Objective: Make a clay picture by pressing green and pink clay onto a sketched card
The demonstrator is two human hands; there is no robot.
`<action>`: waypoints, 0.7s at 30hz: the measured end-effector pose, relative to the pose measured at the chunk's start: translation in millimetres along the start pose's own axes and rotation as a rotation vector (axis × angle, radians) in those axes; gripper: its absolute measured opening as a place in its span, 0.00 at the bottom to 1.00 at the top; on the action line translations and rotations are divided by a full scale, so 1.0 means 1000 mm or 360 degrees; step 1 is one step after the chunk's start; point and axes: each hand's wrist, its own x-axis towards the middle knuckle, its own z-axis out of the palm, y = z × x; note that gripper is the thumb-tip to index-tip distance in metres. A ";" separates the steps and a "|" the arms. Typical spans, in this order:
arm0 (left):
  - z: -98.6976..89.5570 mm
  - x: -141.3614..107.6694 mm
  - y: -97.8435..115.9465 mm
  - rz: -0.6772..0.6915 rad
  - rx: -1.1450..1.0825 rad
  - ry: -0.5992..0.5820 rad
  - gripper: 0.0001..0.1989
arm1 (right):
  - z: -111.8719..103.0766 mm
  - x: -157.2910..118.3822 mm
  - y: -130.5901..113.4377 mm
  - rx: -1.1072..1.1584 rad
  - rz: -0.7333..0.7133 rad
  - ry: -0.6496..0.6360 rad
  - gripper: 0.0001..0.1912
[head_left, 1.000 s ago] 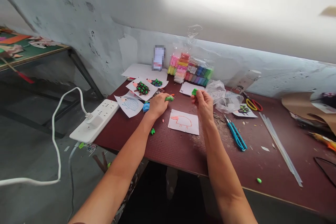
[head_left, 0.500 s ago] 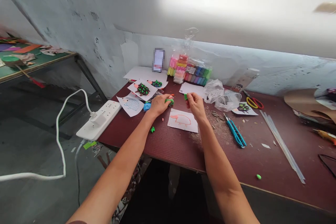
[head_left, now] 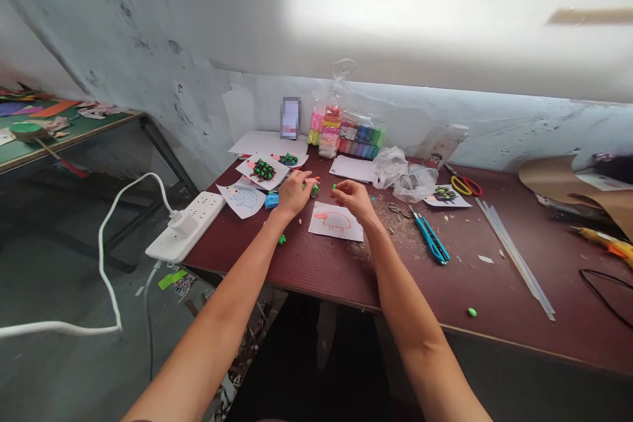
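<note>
My right hand (head_left: 353, 198) is closed in a pinch, with a small piece of green clay (head_left: 334, 187) at its fingertips. Opposite it, my left hand (head_left: 295, 194) curls around a larger green lump of clay (head_left: 315, 190), which pokes out past the thumb. Just below and between both hands lies a white paper with an orange outline drawing of an animal (head_left: 336, 221). Another scrap of green clay (head_left: 281, 239) rests on the table beside my left forearm. A blue packet (head_left: 271, 200) is left of my left hand.
Finished hedgehog pictures (head_left: 264, 170) lie at the back left, by a white power strip (head_left: 190, 224). Packs of coloured clay (head_left: 361, 138) lean on the wall. To the right are a plastic bag (head_left: 414, 183), a teal cutter (head_left: 431, 237), scissors (head_left: 463, 184) and clear glue sticks (head_left: 519, 264).
My right hand has come slightly closer to my left. The green piece in its fingertips looks smaller and rounder. The whole view has shifted a little.
</note>
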 end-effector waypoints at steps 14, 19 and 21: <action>0.015 -0.001 0.010 -0.0529 -0.2116 -0.0576 0.18 | 0.003 -0.008 0.002 -0.0127 -0.0116 -0.0101 0.21; 0.019 -0.003 0.011 -0.0349 -0.2323 -0.0655 0.18 | 0.012 -0.012 0.002 -0.0080 -0.0047 -0.0218 0.15; 0.021 -0.003 0.010 -0.0351 -0.2284 -0.0690 0.17 | 0.014 -0.012 0.003 -0.0063 -0.0081 -0.0224 0.16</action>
